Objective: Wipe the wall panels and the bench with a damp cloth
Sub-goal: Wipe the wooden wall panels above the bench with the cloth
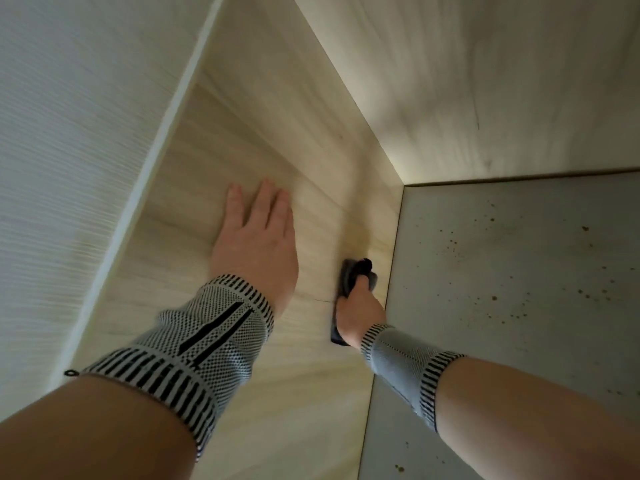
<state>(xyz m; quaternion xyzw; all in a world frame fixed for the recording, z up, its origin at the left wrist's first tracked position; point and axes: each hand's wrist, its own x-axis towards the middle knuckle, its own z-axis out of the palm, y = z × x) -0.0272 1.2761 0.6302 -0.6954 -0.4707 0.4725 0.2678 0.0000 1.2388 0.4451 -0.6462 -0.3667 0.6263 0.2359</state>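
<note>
head view: looking down at a wood-grain panel (263, 140)
left hand (258, 242): flat on panel, fingers straight, holding nothing
right hand (360, 306): fingers curled round a dark cloth (349, 275), pressed to panel low down, beside speckled grey floor tile (519, 271); cloth blurred, probably mid-wipe
wrists: knit wrist sleeves (204, 341)

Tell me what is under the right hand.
Under the right hand lies a dark cloth, held against the pale wood panel; its edges show above the fingers and below the wrist. The cloth's middle and the wood beneath it are covered.
</note>
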